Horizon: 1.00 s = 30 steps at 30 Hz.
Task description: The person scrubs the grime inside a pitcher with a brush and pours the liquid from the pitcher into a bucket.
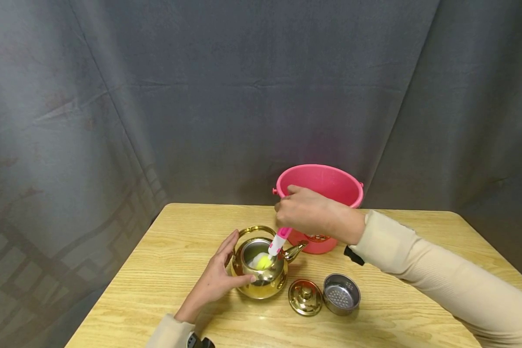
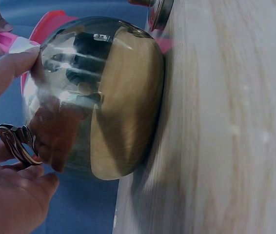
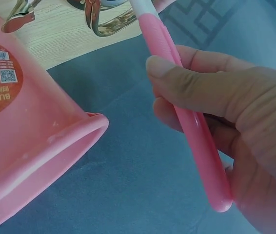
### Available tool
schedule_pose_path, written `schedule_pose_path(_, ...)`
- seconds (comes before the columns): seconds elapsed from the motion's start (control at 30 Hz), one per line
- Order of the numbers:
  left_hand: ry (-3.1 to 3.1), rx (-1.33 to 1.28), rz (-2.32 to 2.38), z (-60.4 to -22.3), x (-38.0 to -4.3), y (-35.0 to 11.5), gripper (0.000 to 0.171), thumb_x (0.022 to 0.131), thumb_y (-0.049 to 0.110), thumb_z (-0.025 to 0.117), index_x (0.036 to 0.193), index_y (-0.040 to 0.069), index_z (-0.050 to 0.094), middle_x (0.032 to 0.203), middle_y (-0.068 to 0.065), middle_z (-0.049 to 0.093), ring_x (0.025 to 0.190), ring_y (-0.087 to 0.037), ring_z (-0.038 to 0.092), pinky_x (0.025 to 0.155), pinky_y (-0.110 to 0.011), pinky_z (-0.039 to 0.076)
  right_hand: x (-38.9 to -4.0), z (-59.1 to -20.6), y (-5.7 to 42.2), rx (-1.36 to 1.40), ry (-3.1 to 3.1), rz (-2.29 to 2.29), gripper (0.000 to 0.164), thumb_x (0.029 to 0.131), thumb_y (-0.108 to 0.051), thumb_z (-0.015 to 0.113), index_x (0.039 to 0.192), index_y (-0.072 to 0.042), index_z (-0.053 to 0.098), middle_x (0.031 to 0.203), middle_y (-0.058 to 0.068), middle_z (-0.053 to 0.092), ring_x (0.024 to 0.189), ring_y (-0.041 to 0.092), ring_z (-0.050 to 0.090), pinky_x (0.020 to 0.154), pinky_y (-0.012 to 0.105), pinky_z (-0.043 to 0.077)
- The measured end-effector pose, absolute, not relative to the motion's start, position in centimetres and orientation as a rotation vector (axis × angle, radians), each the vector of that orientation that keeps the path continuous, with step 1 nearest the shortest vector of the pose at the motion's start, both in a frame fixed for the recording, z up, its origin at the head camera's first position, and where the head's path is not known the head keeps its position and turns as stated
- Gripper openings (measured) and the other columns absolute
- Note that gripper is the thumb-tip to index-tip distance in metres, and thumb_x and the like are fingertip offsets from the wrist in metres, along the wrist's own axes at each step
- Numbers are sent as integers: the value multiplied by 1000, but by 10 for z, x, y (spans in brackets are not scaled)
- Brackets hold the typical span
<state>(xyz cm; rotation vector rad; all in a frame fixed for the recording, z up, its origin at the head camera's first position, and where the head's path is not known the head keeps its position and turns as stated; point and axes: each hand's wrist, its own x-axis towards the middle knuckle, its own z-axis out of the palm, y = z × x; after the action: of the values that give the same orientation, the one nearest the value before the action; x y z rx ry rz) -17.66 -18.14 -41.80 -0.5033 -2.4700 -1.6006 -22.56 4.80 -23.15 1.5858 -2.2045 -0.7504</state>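
Observation:
A shiny gold kettle (image 1: pixel 261 290) stands lidless on the table, its spout toward the bucket and its hoop handle raised at the back. My left hand (image 1: pixel 217 278) steadies it from the left, thumb at the rim and fingers along the side by the handle's bracket (image 2: pixel 18 144). Above the kettle, my right hand (image 1: pixel 306 210) grips the pink handle (image 3: pixel 196 141) of a cleaning brush. The brush's white neck (image 1: pixel 276 245) slants down into the opening, where its yellow and white head (image 1: pixel 263 262) shows inside.
Behind the spout stands a pink bucket (image 1: pixel 315 171), partly covered by my right hand. In front of it on the table lie the gold lid (image 1: pixel 305 297) and a round metal strainer (image 1: pixel 341 292), side by side. A grey curtain (image 1: pixel 252 96) hangs behind the wooden table (image 1: pixel 156 270).

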Motion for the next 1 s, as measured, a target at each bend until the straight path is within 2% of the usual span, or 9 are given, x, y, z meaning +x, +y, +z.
schedule_pose_path(0.37,-2472,-502,-1602,-418,-177,-182,109,68,25,89,154,8,23,159,-2,18,142,-28,20,113,-48,20,-225,-232,46,1584,-2111,-816,18,72,-20,88,81,-28,75,80,-7,69,75,10,62,66,27,44)
schedule_pose_path(0.73,-2481,-497,-1610,-416,-177,-180,109,69,25,89,154,10,23,159,-2,18,142,-28,20,114,-47,21,-217,-230,44,1527,-2070,-914,17,73,-23,87,84,-27,76,85,-8,70,83,11,65,73,27,49)
schedule_pose_path(1.0,-2477,-504,-1615,-416,-178,-179,108,69,24,89,153,7,23,159,-2,18,142,-27,20,114,-45,20,-213,-229,41,1490,-2073,-949,15,74,-24,86,84,-28,76,86,-8,69,83,12,64,71,27,47)
